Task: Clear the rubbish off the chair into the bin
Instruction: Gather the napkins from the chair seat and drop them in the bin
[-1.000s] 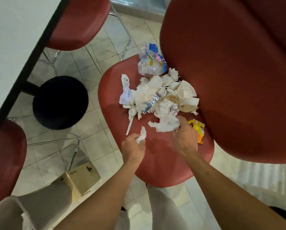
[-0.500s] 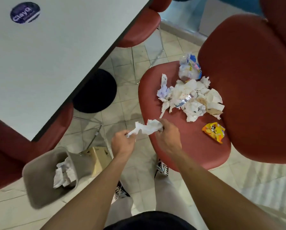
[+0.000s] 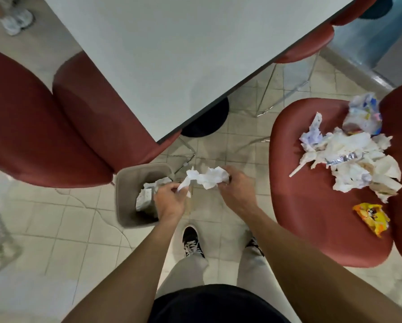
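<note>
The floor (image 3: 62, 220) is pale square tile with dark grout and a few cracks. A white table (image 3: 183, 50) with a dark edge stands over it on a round black base (image 3: 207, 120). Red chairs (image 3: 62, 127) on thin metal legs (image 3: 286, 89) sit tucked around it. A grey-blue wall (image 3: 370, 40) with a pale skirting runs along the upper right.

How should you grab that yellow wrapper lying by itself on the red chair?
Pinch the yellow wrapper by its crinkled near edge, coming from above and from the chair's front. It lies flat on the seat, apart from the paper pile, so nothing blocks that side. It looks thin and floppy, so a light fingertip grip should probably do.
</note>
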